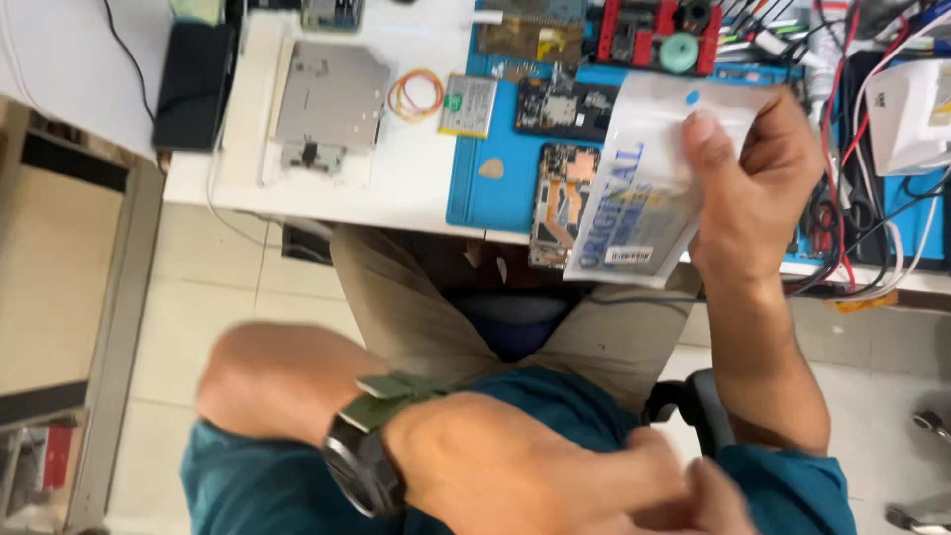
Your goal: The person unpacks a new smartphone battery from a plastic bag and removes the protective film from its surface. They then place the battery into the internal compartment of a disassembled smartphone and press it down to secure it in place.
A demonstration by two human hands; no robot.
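Right hand (758, 188) gripping white plastic pouch (644, 188) with blue print, thumb pressing on front, holding it up over front edge of surface (416, 178). Left hand (555, 476) blurring low against teal shirt (535, 396), wearing dark watch (362, 461) on green strap; cannot tell whether clenched or loose. Opened phone (560, 203) lying on blue mat (495, 193) just behind pouch. Rubber bands (416, 94), metal plate (332, 99), small battery (468, 104) sitting further left on surface.
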